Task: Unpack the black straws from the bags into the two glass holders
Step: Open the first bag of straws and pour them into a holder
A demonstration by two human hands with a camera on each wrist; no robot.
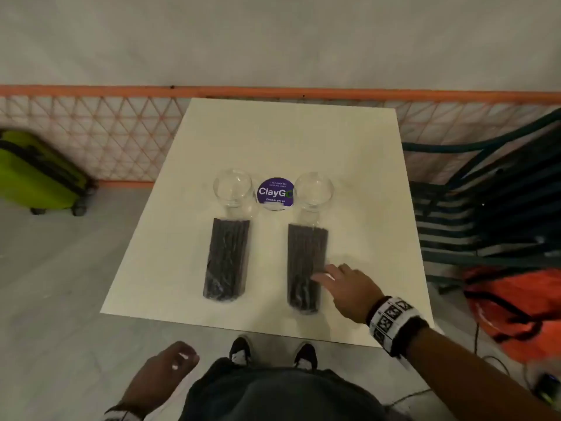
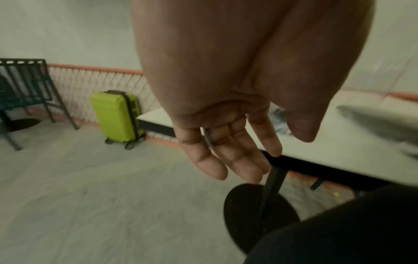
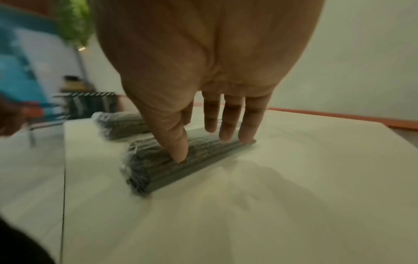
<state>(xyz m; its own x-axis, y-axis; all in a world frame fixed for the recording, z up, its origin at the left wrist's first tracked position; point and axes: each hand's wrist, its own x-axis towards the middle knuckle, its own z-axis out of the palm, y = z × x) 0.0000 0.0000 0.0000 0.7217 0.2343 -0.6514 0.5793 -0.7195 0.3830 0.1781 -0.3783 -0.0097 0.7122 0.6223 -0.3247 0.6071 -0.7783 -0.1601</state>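
Black straws are lying in two clear bags on the white table [image 1: 358, 165], lengthwise at the middle of the head frame: the left bag [image 1: 226, 258] just below the left glass holder [image 1: 233, 188], the right bag [image 1: 305, 265] just below the right glass holder [image 1: 313, 189], both holders standing empty. We are reaching our right hand [image 1: 349, 288] in from the lower right, fingers straight and spread, fingertips [image 3: 245, 137] resting on top of the right bag without closing round it. Our left hand [image 1: 164, 372] is hanging at the lower left, off the table's near edge, fingers relaxed, holding nothing. Between the holders, a purple round sticker [image 1: 274, 192] is lying flat
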